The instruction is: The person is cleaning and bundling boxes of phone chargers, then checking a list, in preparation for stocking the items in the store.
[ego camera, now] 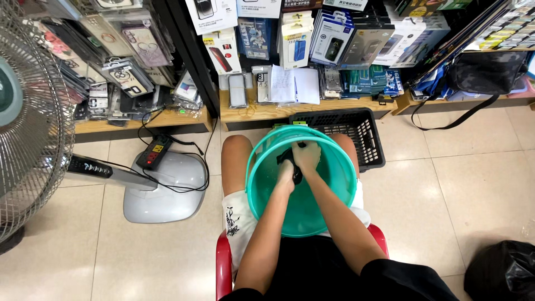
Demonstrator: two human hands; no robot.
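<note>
- Dark cloth (pixel 291 161): a small black item, bunched up, inside the bucket near its far wall. It may be a rag or a small garment; the view is too poor to say which.
- Right hand (pixel 307 155): clenched over the top of the cloth, knuckles up, inside the bucket.
- Left hand (pixel 286 177): just beside the right hand and a little nearer the person, fingers closed on the lower part of the same cloth. Both hands touch it.
- Bucket (pixel 262 184): teal plastic, round, open top, resting on the person's lap between the knees. Both forearms reach into it from the near rim.
- Person: seated on a red chair (pixel 223 265), in white printed shorts (pixel 234 217) and a black top.
- Crate (pixel 365 136): black, slotted plastic, on the floor just beyond the bucket and partly hidden by it.
- Shelf (pixel 253 114): low, wooden, behind the crate, carrying phone cases and boxed accessories; more packages hang above.
- Fan (pixel 33 120): standing fan at left, its grey base (pixel 161 195) on the tiled floor (pixel 446 200), with a black power strip (pixel 153 151) and cables lying on that base.
- Black bag (pixel 482 72): on the shelf at right, its strap hanging to the floor.
- Black sack (pixel 501 270): on the floor at the lower right corner.
</note>
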